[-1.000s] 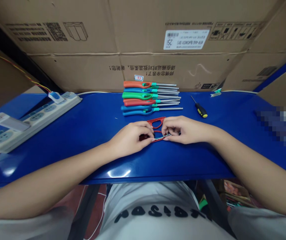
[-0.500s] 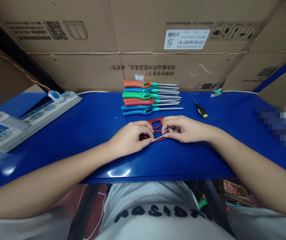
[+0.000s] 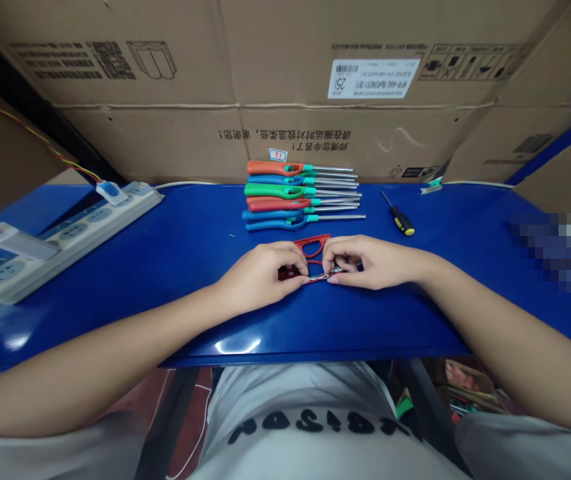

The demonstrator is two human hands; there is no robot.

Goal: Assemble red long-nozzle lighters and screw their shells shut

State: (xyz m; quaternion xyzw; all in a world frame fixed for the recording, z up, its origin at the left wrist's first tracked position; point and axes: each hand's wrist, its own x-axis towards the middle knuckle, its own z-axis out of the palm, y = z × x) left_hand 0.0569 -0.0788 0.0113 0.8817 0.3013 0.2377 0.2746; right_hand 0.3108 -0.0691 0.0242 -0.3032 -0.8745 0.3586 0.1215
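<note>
Close together at the middle of the blue table, my left hand (image 3: 276, 275) and my right hand (image 3: 365, 261) work over red lighter handle halves. The far red handle half (image 3: 323, 238) shows its trigger opening above my fingertips. My left hand is closed on the nearer red handle half (image 3: 315, 263), mostly covered by the fingers. Between both sets of fingertips lies a thin metallic strip-like part (image 3: 318, 277), too small to name. My right thumb and fingers pinch its right end. The inside of the nearer half is largely hidden.
Behind the hands lies a row of several coloured lighters (image 3: 270, 191) with metal tubes. A screwdriver (image 3: 401, 219) rests to the right, a small teal-and-white piece (image 3: 432, 186) behind it. A power strip (image 3: 72, 233) with plugs occupies the left. A cardboard box (image 3: 175, 133) stands at the back.
My right hand has shifted slightly right and down, and its fingers have curled differently around the thin part, more of which shows. My left hand has stayed in place.
</note>
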